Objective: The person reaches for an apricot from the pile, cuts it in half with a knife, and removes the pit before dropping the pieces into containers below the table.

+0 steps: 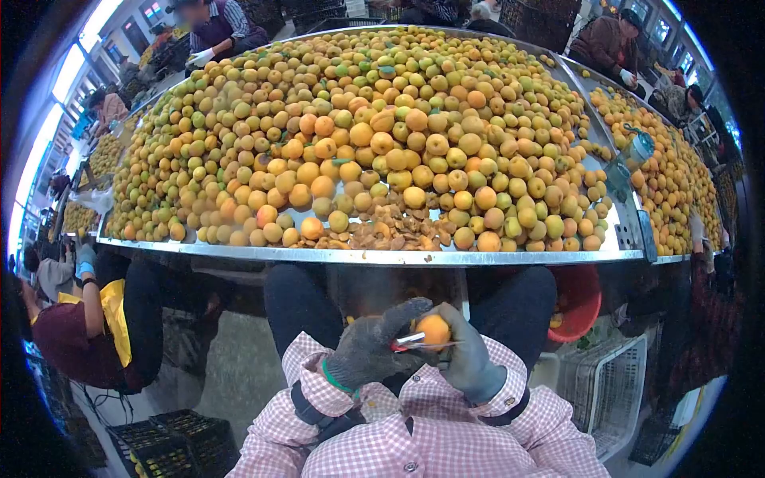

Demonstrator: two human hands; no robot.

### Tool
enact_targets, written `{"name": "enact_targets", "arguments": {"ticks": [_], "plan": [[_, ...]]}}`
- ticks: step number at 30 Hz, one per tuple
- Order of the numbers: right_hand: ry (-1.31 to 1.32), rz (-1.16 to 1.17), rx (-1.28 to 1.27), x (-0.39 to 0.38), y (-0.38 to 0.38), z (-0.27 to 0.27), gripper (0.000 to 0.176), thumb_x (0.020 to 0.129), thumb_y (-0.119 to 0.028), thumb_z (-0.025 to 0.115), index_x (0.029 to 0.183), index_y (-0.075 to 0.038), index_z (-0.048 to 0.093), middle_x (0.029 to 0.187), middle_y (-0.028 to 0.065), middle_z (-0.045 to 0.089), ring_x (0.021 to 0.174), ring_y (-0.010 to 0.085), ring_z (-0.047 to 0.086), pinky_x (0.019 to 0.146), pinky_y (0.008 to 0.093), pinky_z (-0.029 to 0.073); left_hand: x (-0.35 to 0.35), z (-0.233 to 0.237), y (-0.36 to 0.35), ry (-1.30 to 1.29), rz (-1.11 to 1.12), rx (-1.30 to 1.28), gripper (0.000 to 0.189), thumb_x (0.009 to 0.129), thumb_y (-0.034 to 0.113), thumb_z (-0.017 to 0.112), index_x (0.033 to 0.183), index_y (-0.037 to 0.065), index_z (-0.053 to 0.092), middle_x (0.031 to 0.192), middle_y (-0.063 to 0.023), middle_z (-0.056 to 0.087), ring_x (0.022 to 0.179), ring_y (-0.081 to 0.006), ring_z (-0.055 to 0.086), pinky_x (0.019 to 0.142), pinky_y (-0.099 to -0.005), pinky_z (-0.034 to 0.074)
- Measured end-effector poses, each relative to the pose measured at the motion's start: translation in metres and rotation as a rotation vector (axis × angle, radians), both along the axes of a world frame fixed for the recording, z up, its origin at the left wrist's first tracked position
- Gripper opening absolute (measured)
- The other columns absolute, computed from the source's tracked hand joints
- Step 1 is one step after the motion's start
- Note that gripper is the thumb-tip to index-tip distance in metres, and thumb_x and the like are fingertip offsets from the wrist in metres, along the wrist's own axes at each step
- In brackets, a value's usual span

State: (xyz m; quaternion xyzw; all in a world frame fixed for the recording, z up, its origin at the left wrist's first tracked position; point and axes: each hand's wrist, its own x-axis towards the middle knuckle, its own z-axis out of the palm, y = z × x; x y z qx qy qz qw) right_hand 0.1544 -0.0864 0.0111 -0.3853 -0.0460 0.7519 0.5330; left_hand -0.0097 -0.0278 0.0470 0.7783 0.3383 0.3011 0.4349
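Both hands wear gloves and meet above the lap, below the table's metal edge (382,256). My left hand (370,344), in a dark grey glove with a green cuff, is closed around a small knife (409,340) with a red part and a pale blade. My right hand (472,356), in a grey-green glove, grips an orange fruit (433,329) against the blade. Just past the table edge lies a pile of brown fruit pieces (398,228), and behind it a large heap of yellow and orange fruit (358,135).
A red basin (575,303) stands below the table at the right, near a white crate (610,386). Black crates (179,442) are at the lower left. A clear bottle (632,153) lies on the table's right divider. Other people work around the tables, one close at the left.
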Motion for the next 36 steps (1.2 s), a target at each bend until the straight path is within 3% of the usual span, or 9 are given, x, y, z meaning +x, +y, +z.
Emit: {"name": "enact_targets", "arguments": {"ticks": [3, 5, 12, 14, 19, 21, 27, 30, 36], "plan": [[-0.243, 0.012, 0.147, -0.006, -0.005, -0.003, 0.016, 0.084, -0.009, 0.056, 0.098, -0.004, 0.053, 0.092, 0.0083, 0.054, 0.083, 0.0185, 0.056, 0.069, 0.0275, 0.046, 0.0, -0.001, 0.007, 0.144, -0.148, 0.084, 0.063, 0.067, 0.032, 0.079, 0.121, 0.012, 0.054, 0.103, -0.0139, 0.064, 0.084, -0.0284, 0.066, 0.073, -0.0339, 0.053], [-1.326, 0.12, 0.775, -0.005, 0.001, 0.005, 0.02, 0.08, 0.0, 0.057, 0.099, -0.002, 0.051, 0.087, 0.0108, 0.052, 0.079, 0.0219, 0.053, 0.072, 0.0297, 0.044, -0.002, -0.005, 0.007, 0.166, -0.216, 0.143, 0.064, 0.066, 0.034, 0.08, 0.12, 0.012, 0.054, 0.101, -0.0142, 0.064, 0.083, -0.0291, 0.066, 0.073, -0.0339, 0.053], [-1.545, -0.171, 0.849, -0.027, 0.002, 0.009, 0.021, 0.079, -0.004, 0.055, 0.1, -0.001, 0.051, 0.088, 0.0139, 0.054, 0.08, 0.0273, 0.054, 0.071, 0.0336, 0.044, 0.012, -0.026, -0.012, -0.403, 0.115, -0.273, 0.046, 0.074, 0.028, 0.075, 0.11, 0.004, 0.059, 0.1, -0.0121, 0.064, 0.085, -0.0205, 0.064, 0.075, -0.0311, 0.052], [-1.107, -0.253, 0.778, -0.034, 0.002, 0.017, 0.023, 0.081, -0.007, 0.055, 0.103, 0.0, 0.053, 0.088, 0.0152, 0.056, 0.082, 0.0278, 0.056, 0.071, 0.0328, 0.044, 0.006, -0.021, -0.009, -0.647, 0.296, -0.714, 0.037, 0.08, 0.022, 0.069, 0.108, 0.001, 0.057, 0.093, -0.0089, 0.062, 0.08, -0.0161, 0.062, 0.068, -0.0269, 0.053], [-1.301, 0.059, 0.846, -0.014, 0.015, 0.017, 0.027, 0.085, -0.009, 0.056, 0.111, 0.0, 0.053, 0.103, 0.0134, 0.059, 0.089, 0.0206, 0.058, 0.075, 0.0298, 0.046, -0.013, -0.011, 0.012, -0.686, 0.191, -1.037, 0.035, 0.082, 0.023, 0.062, 0.107, -0.001, 0.056, 0.081, -0.005, 0.06, 0.07, -0.0133, 0.059, 0.06, -0.0249, 0.051], [-0.734, -0.074, 0.65, -0.018, 0.012, 0.01, 0.028, 0.097, -0.017, 0.039, 0.115, 0.003, 0.048, 0.111, 0.0174, 0.056, 0.089, 0.0232, 0.059, 0.072, 0.0298, 0.05, -0.016, -0.028, 0.021, -0.135, 0.327, -0.827, 0.051, 0.077, 0.027, 0.072, 0.117, 0.001, 0.054, 0.094, -0.0081, 0.065, 0.083, -0.0147, 0.062, 0.075, -0.0281, 0.05], [-0.066, 0.075, 0.289, 0.023, 0.006, -0.007, 0.026, 0.094, -0.013, 0.041, 0.116, -0.003, 0.051, 0.11, 0.0126, 0.058, 0.091, 0.0198, 0.061, 0.077, 0.027, 0.05, -0.015, -0.023, 0.026, 0.075, 0.265, -0.082, 0.051, 0.078, 0.02, 0.071, 0.121, 0.003, 0.05, 0.106, -0.0125, 0.063, 0.095, -0.023, 0.063, 0.08, -0.032, 0.05], [-0.455, 0.282, 0.335, 0.013, 0.004, -0.016, 0.031, 0.096, -0.022, 0.036, 0.117, -0.004, 0.051, 0.111, 0.0131, 0.058, 0.088, 0.0199, 0.061, 0.074, 0.0248, 0.05, -0.013, -0.008, 0.025, -0.09, 0.285, -0.143, 0.046, 0.08, 0.017, 0.069, 0.119, 0.003, 0.051, 0.09, -0.0111, 0.065, 0.08, -0.0198, 0.065, 0.069, -0.028, 0.051], [0.635, 0.628, -0.04, -0.02, 0.002, -0.032, 0.048, 0.076, 0.004, 0.065, 0.12, -0.001, 0.048, 0.109, 0.0095, 0.059, 0.096, 0.0177, 0.059, 0.085, 0.0299, 0.048, -0.004, -0.01, 0.02, -0.843, -0.069, -1.065, 0.025, 0.086, 0.007, 0.055, 0.111, 0.002, 0.053, 0.059, -0.0018, 0.047, 0.038, -0.0106, 0.041, 0.035, -0.0254, 0.033]]}}
